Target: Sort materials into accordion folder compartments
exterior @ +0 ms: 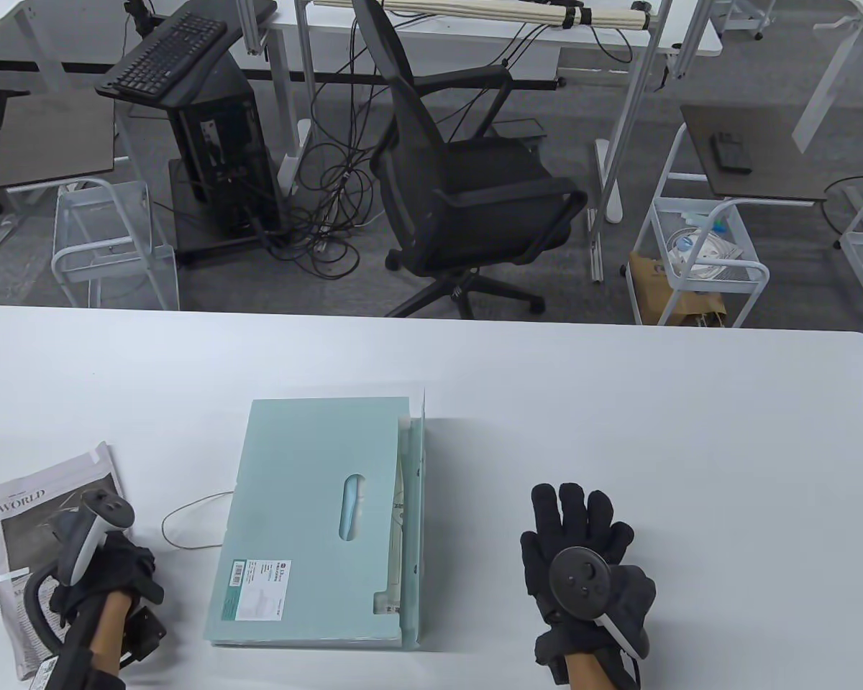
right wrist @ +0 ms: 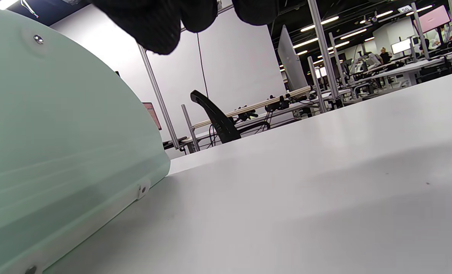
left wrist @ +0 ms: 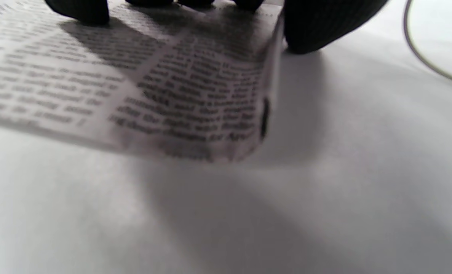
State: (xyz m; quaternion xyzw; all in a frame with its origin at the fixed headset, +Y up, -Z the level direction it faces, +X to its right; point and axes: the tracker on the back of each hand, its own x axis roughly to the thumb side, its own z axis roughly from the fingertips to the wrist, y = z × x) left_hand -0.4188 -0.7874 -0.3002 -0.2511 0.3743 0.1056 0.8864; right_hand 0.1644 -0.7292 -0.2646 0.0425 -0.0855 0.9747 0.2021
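— Nearest: left hand, fingers and thumb pinching folded newspaper at table's left edge, corner raised.
— Right hand?
— Flat on table, fingers straight, holding nothing, right of mint accordion folder lying shut at centre.

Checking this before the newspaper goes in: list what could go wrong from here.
1. The left hand pinches only the edge of the folded black-and-white newspaper; it may sag or unfold.
2. The pale green plastic accordion folder lies flat, unheld by the right hand; it could slide.
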